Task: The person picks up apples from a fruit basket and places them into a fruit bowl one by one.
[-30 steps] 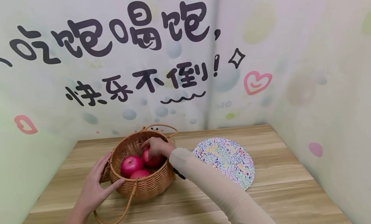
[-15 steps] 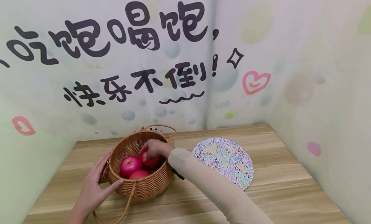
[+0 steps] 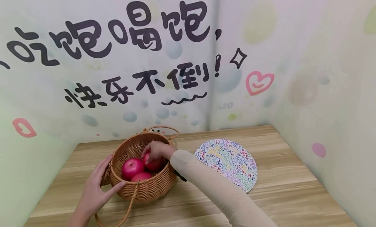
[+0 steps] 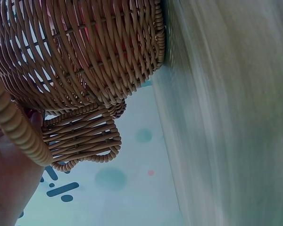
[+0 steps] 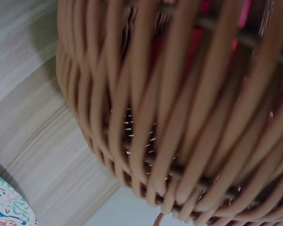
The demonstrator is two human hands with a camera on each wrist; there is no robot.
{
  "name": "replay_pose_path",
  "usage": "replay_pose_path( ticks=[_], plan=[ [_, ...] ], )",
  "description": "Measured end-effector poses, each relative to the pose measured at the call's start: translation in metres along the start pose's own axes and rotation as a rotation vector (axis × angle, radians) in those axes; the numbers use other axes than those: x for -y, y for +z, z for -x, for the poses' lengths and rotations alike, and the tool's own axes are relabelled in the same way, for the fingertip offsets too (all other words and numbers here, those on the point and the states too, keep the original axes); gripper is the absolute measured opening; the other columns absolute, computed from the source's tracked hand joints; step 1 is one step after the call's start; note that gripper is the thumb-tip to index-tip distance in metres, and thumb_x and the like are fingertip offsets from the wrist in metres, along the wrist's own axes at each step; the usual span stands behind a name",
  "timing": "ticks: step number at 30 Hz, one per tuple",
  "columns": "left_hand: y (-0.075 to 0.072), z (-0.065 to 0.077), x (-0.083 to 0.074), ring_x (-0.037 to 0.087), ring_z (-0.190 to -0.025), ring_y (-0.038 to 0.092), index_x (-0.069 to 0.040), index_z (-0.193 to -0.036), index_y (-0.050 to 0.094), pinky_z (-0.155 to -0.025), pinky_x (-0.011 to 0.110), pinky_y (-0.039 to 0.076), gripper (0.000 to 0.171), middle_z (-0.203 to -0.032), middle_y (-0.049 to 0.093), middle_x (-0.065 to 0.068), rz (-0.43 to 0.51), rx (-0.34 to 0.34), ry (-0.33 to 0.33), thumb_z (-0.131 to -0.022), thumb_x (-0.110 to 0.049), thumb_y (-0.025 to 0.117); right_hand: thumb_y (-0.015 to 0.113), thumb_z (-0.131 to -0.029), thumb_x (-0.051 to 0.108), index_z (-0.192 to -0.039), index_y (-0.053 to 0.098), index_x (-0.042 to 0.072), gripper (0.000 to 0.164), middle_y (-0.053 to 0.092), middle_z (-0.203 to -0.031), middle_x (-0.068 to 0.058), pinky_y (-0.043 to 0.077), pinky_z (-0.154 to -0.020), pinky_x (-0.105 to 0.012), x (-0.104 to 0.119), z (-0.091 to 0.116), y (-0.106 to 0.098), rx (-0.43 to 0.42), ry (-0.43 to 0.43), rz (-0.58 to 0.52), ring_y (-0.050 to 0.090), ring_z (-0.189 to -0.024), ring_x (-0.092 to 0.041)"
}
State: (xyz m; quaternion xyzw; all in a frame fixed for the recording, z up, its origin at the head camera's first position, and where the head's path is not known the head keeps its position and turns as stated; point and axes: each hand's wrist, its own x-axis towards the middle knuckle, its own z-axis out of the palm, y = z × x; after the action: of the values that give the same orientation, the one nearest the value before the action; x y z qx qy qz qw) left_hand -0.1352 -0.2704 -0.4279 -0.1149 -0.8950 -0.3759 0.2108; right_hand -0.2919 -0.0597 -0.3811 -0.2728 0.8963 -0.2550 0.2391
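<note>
Tilted on the table, a round wicker basket (image 3: 149, 191) holds red apples, its open top facing toward me. Inside it, my right hand (image 3: 156, 150) has its fingers curled over the rightmost apple (image 3: 155, 165). Beside that lie another apple (image 3: 133, 168) and a third apple (image 3: 141, 177) near the front rim. My left hand (image 3: 96, 191) rests spread against the basket's left side, thumb on the rim. Close to that hand, the left wrist view shows a woven flap (image 4: 82, 134) and a thick handle (image 4: 16, 125). The right wrist view shows mostly basket weave (image 5: 146, 94), hiding the right hand.
A round mat (image 3: 226, 165) with colourful squiggles lies to the right of the basket, partly behind the right sleeve (image 3: 217, 184). The wooden table (image 3: 282, 188) meets printed walls (image 3: 188, 116) at the back and sides. One basket handle (image 3: 132, 204) hangs down in front.
The view shifts slightly, moving the scene a little left early on. My right hand stays on the same apple inside the basket, and my left hand keeps its place at the side.
</note>
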Motion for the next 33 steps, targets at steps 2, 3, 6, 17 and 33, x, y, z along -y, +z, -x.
replay_pose_path(
  ticks=[2, 3, 6, 17, 33],
  plan=[
    [0.0005, -0.0002, 0.0004, -0.018, -0.129, 0.035, -0.016, -0.165, 0.038, -0.09, 0.001, 0.041, 0.096, -0.159, 0.046, 0.018, 0.003, -0.001, 0.003, -0.083, -0.015, 0.09, 0.085, -0.091, 0.015, -0.121, 0.08, 0.017, 0.031, 0.064, -0.142, -0.006, 0.053, -0.098, -0.029, -0.0002, 0.0009, -0.0003, -0.01, -0.002, 0.0, 0.058, -0.13, -0.02],
    [0.0007, -0.0003, 0.0006, -0.019, -0.129, 0.035, -0.016, -0.165, 0.038, -0.09, 0.001, 0.041, 0.096, -0.159, 0.046, 0.018, 0.004, -0.002, 0.005, -0.083, -0.015, 0.09, 0.086, -0.089, 0.014, -0.12, 0.08, 0.017, 0.031, 0.065, -0.14, -0.005, 0.053, -0.098, -0.028, -0.0004, 0.0013, -0.0003, -0.013, -0.002, 0.0, 0.058, -0.128, -0.019],
    [0.0011, -0.0005, 0.0012, -0.019, -0.129, 0.034, -0.015, -0.165, 0.039, -0.09, 0.001, 0.041, 0.096, -0.159, 0.046, 0.018, 0.001, -0.005, 0.009, -0.083, -0.015, 0.09, 0.088, -0.087, 0.012, -0.119, 0.08, 0.016, 0.034, 0.067, -0.133, -0.005, 0.054, -0.098, -0.029, -0.0007, 0.0024, -0.0005, -0.017, -0.006, -0.007, 0.06, -0.124, -0.02],
    [0.0009, -0.0004, 0.0016, -0.019, -0.13, 0.034, -0.015, -0.164, 0.04, -0.09, 0.0, 0.04, 0.096, -0.158, 0.047, 0.018, -0.005, -0.015, 0.022, -0.082, -0.015, 0.09, 0.089, -0.084, 0.009, -0.114, 0.082, 0.02, 0.032, 0.067, -0.132, -0.004, 0.056, -0.085, -0.031, -0.0029, -0.0018, 0.0008, -0.071, -0.015, -0.033, 0.06, -0.111, -0.017],
    [0.0012, -0.0001, 0.0014, -0.019, -0.131, 0.033, -0.013, -0.164, 0.04, -0.091, 0.0, 0.039, 0.095, -0.158, 0.047, 0.018, -0.005, -0.013, 0.015, -0.083, -0.016, 0.09, 0.084, -0.088, 0.005, -0.116, 0.081, 0.013, 0.03, 0.071, -0.128, -0.007, 0.05, -0.088, -0.022, -0.0027, 0.0003, -0.0009, -0.149, -0.138, -0.091, 0.061, -0.108, -0.014]
  ],
)
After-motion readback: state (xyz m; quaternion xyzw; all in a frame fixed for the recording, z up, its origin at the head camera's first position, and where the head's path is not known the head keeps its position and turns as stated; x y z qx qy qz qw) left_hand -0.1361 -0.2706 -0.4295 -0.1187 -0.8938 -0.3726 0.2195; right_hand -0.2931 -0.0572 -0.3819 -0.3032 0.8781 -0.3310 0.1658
